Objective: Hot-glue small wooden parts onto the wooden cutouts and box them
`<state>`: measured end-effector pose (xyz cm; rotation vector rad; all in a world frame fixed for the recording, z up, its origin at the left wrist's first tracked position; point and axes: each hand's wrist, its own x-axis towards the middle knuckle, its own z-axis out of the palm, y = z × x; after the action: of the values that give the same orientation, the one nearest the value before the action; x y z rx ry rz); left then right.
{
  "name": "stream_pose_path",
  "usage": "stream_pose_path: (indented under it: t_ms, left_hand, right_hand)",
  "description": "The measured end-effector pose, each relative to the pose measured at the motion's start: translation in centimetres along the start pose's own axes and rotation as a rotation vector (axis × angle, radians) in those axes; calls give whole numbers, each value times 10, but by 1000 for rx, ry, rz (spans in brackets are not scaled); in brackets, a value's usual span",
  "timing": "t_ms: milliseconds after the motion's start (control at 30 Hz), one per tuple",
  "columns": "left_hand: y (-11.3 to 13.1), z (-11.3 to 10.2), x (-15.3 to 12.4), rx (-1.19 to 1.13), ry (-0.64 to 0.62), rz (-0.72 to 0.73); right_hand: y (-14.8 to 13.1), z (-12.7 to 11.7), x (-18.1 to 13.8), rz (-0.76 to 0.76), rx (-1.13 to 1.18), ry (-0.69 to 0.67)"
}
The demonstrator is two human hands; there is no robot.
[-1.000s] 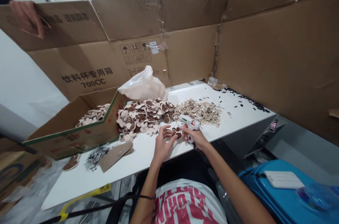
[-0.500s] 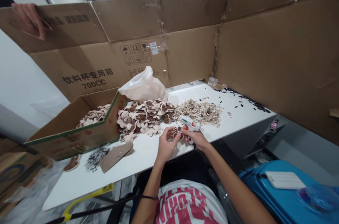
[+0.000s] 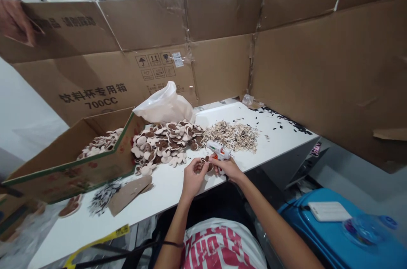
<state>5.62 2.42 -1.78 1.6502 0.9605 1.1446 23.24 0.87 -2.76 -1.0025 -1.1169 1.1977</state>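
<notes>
My left hand (image 3: 192, 179) is closed, thumb and fingers pinching a small brown felt piece with a cream edge (image 3: 206, 165) just above the table's front edge. My right hand (image 3: 228, 168) is wrapped round the handle of a white hot glue gun (image 3: 218, 149) with orange and green parts. Its thumb and forefinger reach the same felt piece, and the gun's body lies across above the fingers. Behind my hands are a heap of brown and cream felt animal shapes (image 3: 165, 141) and a pile of thin cream strips or loops (image 3: 235, 135).
A cardboard box (image 3: 73, 173) with more felt shapes stands left. Nearby lie grey-brown sheets (image 3: 130, 194) and black-and-white slivers (image 3: 103, 197). A white plastic bag (image 3: 167, 105) sits behind the heap. Tall cardboard walls (image 3: 219, 65) enclose the table; another person's hand (image 3: 15, 21) rests on one.
The view has shifted slightly, so everything sits further left in the picture. Both hands keep their hold on the felt piece and glue gun, with the felt piece turned slightly.
</notes>
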Motion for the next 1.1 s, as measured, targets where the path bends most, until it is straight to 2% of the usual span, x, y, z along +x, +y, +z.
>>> stream_pose_path:
  t_ms: [467, 867, 1100]
  left_hand:
    - [1, -5, 2, -81, -76, -45]
    - [0, -5, 0, -23, -87, 10]
    - [3, -4, 0, -30, -89, 13]
  right_hand:
    - [-1, -1, 2, 7, -27, -8]
    - [-3, -2, 4, 10, -53, -33]
    - [0, -3, 5, 9, -64, 1]
